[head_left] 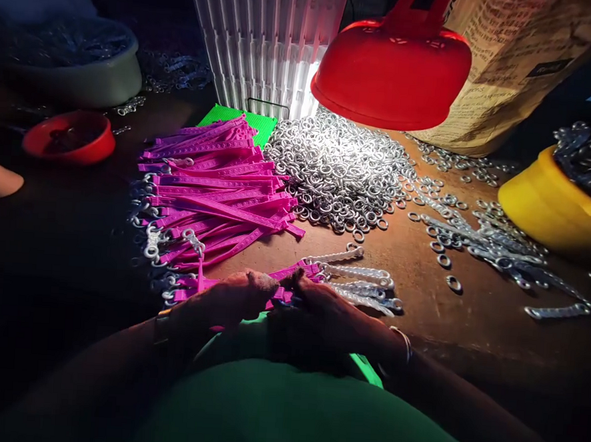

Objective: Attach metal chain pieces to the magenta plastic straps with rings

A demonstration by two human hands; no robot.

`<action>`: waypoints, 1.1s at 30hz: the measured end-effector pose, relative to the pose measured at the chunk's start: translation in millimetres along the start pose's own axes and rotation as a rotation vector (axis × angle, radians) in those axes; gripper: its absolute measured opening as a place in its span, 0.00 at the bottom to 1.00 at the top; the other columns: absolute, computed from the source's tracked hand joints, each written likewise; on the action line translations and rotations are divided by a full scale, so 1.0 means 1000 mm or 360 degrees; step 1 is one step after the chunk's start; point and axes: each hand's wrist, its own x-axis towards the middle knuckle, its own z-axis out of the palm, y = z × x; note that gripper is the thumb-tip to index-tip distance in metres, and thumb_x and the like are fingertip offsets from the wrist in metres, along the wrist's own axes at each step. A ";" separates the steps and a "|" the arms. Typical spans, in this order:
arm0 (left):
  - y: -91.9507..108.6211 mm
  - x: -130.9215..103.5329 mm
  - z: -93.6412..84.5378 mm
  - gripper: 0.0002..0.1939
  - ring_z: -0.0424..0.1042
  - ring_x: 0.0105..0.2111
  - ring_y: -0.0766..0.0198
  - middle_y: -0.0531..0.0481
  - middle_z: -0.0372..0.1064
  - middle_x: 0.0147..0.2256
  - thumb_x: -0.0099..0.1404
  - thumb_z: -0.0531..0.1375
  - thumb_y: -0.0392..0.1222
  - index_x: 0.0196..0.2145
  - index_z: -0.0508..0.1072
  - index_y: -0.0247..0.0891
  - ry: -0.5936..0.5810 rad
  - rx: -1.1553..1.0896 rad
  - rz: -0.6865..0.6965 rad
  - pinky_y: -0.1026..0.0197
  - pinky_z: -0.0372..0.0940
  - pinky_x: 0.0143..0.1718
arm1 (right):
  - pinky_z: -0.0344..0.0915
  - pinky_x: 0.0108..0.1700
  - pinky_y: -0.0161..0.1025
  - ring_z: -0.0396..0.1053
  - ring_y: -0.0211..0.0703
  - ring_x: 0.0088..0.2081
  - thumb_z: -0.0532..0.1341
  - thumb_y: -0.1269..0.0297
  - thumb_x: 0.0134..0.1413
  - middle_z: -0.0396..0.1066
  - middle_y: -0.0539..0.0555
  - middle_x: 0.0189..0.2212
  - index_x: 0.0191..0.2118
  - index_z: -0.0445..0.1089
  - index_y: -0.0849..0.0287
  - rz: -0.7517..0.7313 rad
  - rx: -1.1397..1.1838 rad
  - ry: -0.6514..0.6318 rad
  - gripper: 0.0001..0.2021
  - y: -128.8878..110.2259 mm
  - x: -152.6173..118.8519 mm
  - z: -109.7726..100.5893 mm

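Your left hand [231,296] and right hand [327,310] meet on the near side of the heap of silvery rings [339,163], thumbs almost together and each seemingly pinched down on a pink strip [282,293] between them; your other fingers are lost in shadow, so you can't tell from here how they curl underneath. Just past your right hand, still on the near side of the heap, lie some pale twisted strips [362,273], their inner ends against pink pieces; whether they are joined cannot be told. To the left of the heap you have a thick stack of pink strips [228,183], many with rings or links at their left ends, so a good share looks done, though you can't check every one. Plenty seems left: the heap itself is large, and more silvery strips [499,247] lie loose to its right, short of a filled yellow tub [542,196]. A red lamp [392,77] hangs over the heap's far part, with a green mat [266,127] at its far left and a red bowl [70,137] well apart to the left.
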 end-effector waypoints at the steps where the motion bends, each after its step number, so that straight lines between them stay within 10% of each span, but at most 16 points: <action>1: 0.001 -0.001 -0.001 0.19 0.42 0.16 0.74 0.58 0.44 0.16 0.48 0.65 0.50 0.18 0.60 0.36 -0.0043 0.0004 -0.0033 0.65 0.37 0.16 | 0.51 0.28 0.34 0.52 0.33 0.25 0.52 0.64 0.59 0.60 0.49 0.26 0.35 0.59 0.59 -0.0027 -0.0085 -0.0045 0.05 -0.003 -0.004 0.000; 19: -0.030 -0.014 0.016 0.23 0.55 0.19 0.73 0.53 0.55 0.19 0.63 0.58 0.54 0.21 0.63 0.30 0.0033 -0.0002 0.0215 0.68 0.48 0.20 | 0.50 0.21 0.31 0.53 0.33 0.21 0.50 0.48 0.62 0.61 0.48 0.21 0.41 0.60 0.58 0.0544 0.0316 0.0138 0.16 0.007 -0.021 0.039; 33: -0.041 0.004 0.007 0.22 0.63 0.18 0.70 0.49 0.64 0.19 0.49 0.69 0.53 0.20 0.70 0.28 -0.0110 -0.0192 0.0098 0.68 0.56 0.19 | 0.45 0.20 0.33 0.46 0.30 0.21 0.52 0.72 0.54 0.55 0.46 0.21 0.31 0.49 0.58 0.0484 0.0027 -0.0387 0.07 -0.023 -0.006 0.018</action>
